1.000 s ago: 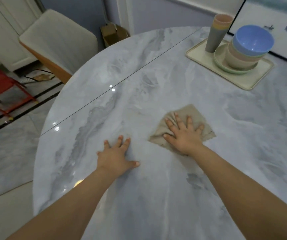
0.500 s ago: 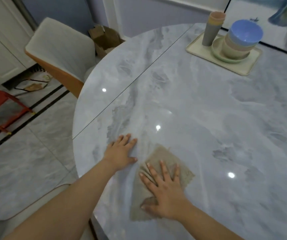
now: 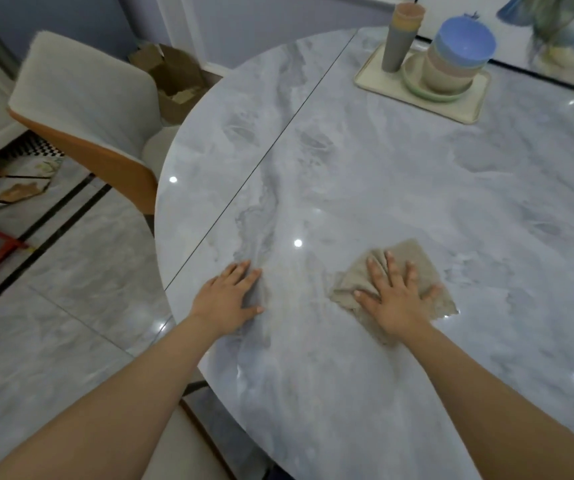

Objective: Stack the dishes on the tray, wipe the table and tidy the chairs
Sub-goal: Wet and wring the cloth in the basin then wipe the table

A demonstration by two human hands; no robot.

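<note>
Cloth (image 3: 413,268) middle hidden under right hand (image 3: 396,299); chair (image 3: 81,109) legs out of view; plant top right blurred.

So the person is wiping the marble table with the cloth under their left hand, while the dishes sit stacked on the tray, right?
Not quite: the head view shows the cloth under the right hand, not the left. The left hand rests flat on the bare marble table. The dishes are indeed stacked on the tray.
</note>
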